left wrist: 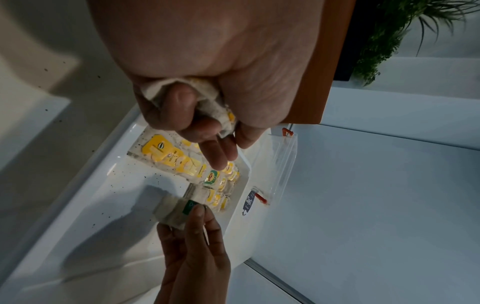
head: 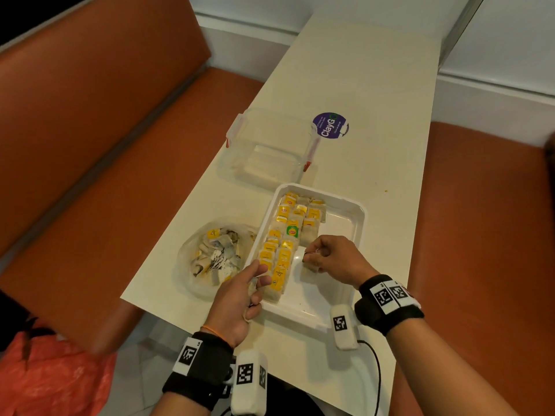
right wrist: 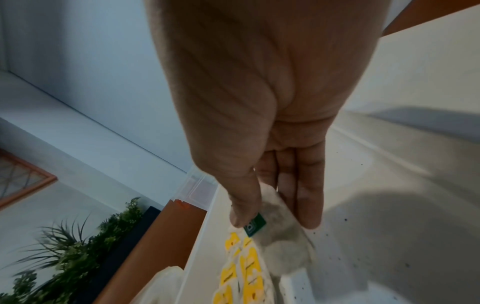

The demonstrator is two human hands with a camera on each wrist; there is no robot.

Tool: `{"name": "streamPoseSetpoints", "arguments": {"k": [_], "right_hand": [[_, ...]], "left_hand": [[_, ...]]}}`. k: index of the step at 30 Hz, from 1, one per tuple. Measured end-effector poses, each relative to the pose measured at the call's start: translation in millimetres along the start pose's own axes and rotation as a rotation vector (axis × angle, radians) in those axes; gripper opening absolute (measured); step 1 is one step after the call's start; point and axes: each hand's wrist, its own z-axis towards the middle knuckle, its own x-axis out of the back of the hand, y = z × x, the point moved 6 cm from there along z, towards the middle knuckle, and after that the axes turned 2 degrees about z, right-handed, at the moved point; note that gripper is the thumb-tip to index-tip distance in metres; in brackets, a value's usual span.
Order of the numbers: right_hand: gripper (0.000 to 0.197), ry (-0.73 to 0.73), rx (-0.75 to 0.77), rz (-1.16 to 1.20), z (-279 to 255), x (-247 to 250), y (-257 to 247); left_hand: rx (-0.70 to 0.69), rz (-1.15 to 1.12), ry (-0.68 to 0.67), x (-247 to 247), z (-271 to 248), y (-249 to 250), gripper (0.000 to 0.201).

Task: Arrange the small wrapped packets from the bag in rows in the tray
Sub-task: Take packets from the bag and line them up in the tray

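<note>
Nearest the lens, my left hand has its fingers curled round several small packets, bunched against the palm over the tray's near-left rim. My right hand pinches one green-tagged packet between thumb and fingers, just above the tray floor, beside the rows of packets already laid. Left of my left-hand fingers, the bag lies on the desk.
</note>
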Motion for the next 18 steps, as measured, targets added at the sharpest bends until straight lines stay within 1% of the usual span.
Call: {"name": "streamPoseSetpoints", "arguments": {"k": [6,9,12,18], "right_hand": [[0.015,0.043,-0.027,0.017,29,-4,3],[0.014,0.086,-0.041,0.047,43,-5,6],[0.014,0.123,-0.068,0.106,50,-5,9],[0.016,0.207,-0.054,0.131,54,-4,10]], "left_hand": [[0.028,0.001,0.022,-2,3,-4,0.027],[0.032,-0.008,0.02,-1,3,-4,0.026],[0.034,-0.02,0.015,-3,4,-2,0.025],[0.042,-0.03,0.006,-7,7,-1,0.027]]}}
